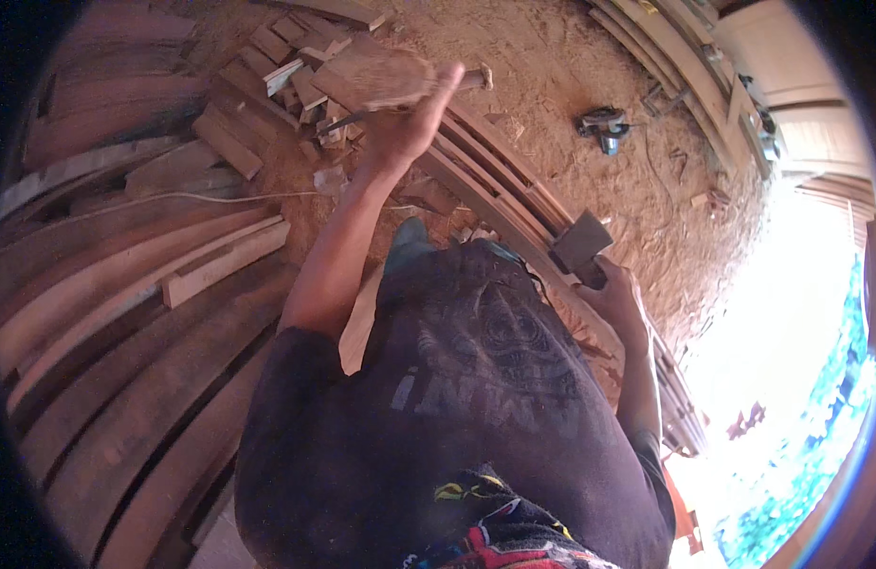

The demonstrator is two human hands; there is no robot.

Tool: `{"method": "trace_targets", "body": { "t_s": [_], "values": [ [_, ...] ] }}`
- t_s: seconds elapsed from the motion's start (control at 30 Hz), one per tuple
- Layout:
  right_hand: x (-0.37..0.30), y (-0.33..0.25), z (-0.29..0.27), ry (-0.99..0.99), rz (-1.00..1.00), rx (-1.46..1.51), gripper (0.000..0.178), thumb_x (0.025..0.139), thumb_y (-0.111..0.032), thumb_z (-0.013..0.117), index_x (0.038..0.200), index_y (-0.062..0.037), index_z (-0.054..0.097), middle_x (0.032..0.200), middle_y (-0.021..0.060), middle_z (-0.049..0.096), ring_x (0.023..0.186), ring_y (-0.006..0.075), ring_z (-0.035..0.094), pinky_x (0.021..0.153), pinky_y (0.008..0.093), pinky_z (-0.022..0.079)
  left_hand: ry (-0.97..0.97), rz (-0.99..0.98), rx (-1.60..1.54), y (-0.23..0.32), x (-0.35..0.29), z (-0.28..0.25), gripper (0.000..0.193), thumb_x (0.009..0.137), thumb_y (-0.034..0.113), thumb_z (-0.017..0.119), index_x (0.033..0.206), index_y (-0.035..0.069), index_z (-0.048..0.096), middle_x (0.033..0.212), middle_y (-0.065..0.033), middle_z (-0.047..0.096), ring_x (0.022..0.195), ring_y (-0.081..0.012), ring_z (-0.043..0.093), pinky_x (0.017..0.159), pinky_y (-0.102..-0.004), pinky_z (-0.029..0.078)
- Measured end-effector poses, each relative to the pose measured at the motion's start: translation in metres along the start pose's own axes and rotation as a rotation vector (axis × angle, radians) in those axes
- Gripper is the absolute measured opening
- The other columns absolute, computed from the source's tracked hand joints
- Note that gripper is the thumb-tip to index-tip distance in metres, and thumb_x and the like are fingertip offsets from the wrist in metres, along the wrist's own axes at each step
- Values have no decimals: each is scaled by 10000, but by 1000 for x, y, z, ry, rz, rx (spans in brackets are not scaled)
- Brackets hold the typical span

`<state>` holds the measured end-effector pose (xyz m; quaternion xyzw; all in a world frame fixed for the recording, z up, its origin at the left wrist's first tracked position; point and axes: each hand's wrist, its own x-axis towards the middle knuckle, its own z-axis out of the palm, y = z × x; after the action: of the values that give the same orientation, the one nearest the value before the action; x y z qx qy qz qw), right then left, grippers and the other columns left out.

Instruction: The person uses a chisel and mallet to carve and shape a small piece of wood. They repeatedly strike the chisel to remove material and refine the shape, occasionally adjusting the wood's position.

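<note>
Brown block [582, 243] sits gripped, presumably steadied, by my right hand [616, 298]; whether my left hand [400, 137] grips, I can't tell.

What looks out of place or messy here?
The wood offcuts near the left hand lie in a jumbled heap, unlike the long boards laid side by side on the left. A power tool also rests on the littered ground, perhaps an odd place for it.

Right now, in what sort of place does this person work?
Probably a woodworking shop: stacked boards on the left, piled wood offcuts, and what looks like a power tool on the brown floor.
</note>
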<state>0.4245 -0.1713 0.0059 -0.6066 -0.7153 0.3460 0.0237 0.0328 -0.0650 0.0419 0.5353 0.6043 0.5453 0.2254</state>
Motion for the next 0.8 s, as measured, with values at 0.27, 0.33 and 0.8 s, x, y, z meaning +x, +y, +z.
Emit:
{"method": "trace_targets", "body": {
  "t_s": [0.27, 0.33, 0.8],
  "values": [
    [-28, 6, 36, 364, 146, -206, 553, 794, -40, 766, 1331, -76, 638, 1314, 153, 631, 1215, 367, 629, 985, 449, 529, 159, -293, -583, -25, 5, -107, 271, 965, 172, 770, 907, 149, 507, 654, 57, 421, 580, -101, 451, 600, -308, 416],
    [-29, -5, 39, 357, 199, -215, 558, 814, -66, 782, 1348, -60, 624, 1322, 172, 626, 1220, 373, 629, 1017, 447, 519, 191, -293, -527, -43, -7, -135, 267, 961, 166, 775, 914, 139, 514, 661, 51, 439, 585, -104, 458, 605, -312, 415],
    [167, -202, 16, 336, -464, -115, 318, 912, -88, 700, 1228, -49, 699, 1237, 160, 677, 1209, 334, 641, 1042, 420, 497, 79, -448, 539, -217, -273, -261, 305, 964, 275, 772, 838, 40, 622, 820, -91, 611, 790, -279, 595, 764, -443, 485]
  ]
}}
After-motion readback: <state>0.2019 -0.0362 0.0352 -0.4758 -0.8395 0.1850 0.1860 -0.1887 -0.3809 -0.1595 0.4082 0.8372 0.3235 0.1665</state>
